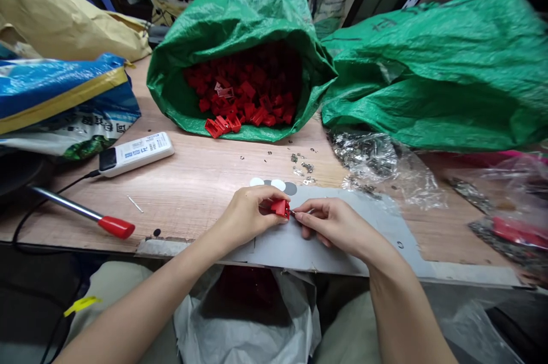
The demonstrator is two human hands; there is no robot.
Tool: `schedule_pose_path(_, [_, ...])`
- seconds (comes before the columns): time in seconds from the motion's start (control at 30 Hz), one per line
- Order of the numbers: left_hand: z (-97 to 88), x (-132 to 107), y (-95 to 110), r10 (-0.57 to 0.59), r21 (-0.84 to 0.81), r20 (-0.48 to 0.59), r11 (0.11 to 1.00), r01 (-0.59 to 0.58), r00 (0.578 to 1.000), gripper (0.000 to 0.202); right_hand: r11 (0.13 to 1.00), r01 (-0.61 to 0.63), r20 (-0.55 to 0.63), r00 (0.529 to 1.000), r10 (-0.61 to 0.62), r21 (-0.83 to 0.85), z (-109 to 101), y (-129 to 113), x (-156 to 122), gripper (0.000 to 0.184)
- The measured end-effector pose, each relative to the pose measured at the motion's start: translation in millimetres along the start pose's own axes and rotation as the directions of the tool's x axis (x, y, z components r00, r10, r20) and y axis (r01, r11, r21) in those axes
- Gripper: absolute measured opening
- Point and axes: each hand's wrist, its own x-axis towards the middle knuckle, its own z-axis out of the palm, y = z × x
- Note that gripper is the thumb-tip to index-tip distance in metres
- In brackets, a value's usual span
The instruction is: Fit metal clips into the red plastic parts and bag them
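My left hand (250, 211) is closed round a small red plastic part (281, 207), held just above a grey card sheet (363, 227) at the table's front edge. My right hand (329, 221) pinches a tiny metal piece I can barely make out, its fingertips touching the right side of the red part. Behind them an open green woven sack (192, 56) lies on its side, full of the same red parts (244, 96), a few spilling at its mouth.
A second green sack (428, 67) lies at the right. Clear plastic bags with small metal pieces (372, 158) sit beside it, loose bits (302, 167) scattered nearby. At left are a white remote (137, 153), a red-handled tool (115, 226) and a blue bag (64, 96). A white bag (248, 318) hangs below the table.
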Motion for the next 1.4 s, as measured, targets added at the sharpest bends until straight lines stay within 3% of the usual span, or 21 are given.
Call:
schedule_pose_path(0.17, [-0.9,-2.0,3.1,0.029,0.007,0.004,1.000,-0.029,1.000,0.025,0.995,0.012,-0.044,0.999,-0.017,-0.103,2.9,-3.2,-0.4,0.025])
schedule_pose_path(0.37, [0.0,-3.9,6.7,0.071,0.065,0.030,0.995,-0.073,0.997,0.026,0.952,0.079,-0.146,0.981,-0.126,-0.295,10.6,-13.0,-5.9,0.022])
schedule_pose_path(0.6, [-1.0,-2.5,6.1,0.113,0.126,0.063,0.985,-0.120,0.992,0.026,0.901,0.018,-0.217,0.968,-0.124,-0.433,18.4,-22.3,-9.6,0.021])
schedule_pose_path(0.77, [-1.9,-3.2,7.2,0.134,0.164,0.074,0.976,-0.145,0.988,0.026,0.888,0.020,-0.222,0.966,-0.136,-0.460,21.5,-23.9,-9.3,0.022])
schedule_pose_path(0.93, [-1.3,-3.8,7.9,0.069,0.144,0.057,0.987,-0.077,0.996,0.024,0.909,0.072,-0.211,0.962,-0.172,-0.411,18.1,-17.3,-6.0,0.020])
schedule_pose_path(1.03, [0.3,-5.8,6.4,0.010,0.039,0.035,0.999,-0.011,0.999,0.021,0.982,0.087,-0.094,0.990,-0.104,-0.170,11.1,-5.1,-4.0,0.020])
schedule_pose_path(1.13, [1.7,-9.7,5.7,-0.059,-0.070,0.014,0.996,0.060,0.998,0.020,0.997,0.067,0.010,0.998,-0.068,0.037,4.9,6.8,-2.7,0.023])
schedule_pose_path(1.27, [-1.4,-13.1,9.8,-0.186,-0.199,-0.069,0.965,0.169,0.980,0.029,0.981,0.129,-0.028,0.992,-0.126,0.142,4.4,11.8,-4.1,0.035])
schedule_pose_path(1.33, [-6.0,-12.6,13.5,-0.285,-0.423,-0.117,0.881,0.212,0.951,0.037,0.952,0.223,-0.095,0.974,-0.208,0.210,8.1,9.8,-6.3,0.044])
schedule_pose_path(1.4, [-11.0,-11.2,17.4,-0.376,-0.679,-0.091,0.701,0.219,0.922,0.037,0.910,0.338,-0.170,0.938,-0.303,0.239,14.1,6.1,-8.8,0.050])
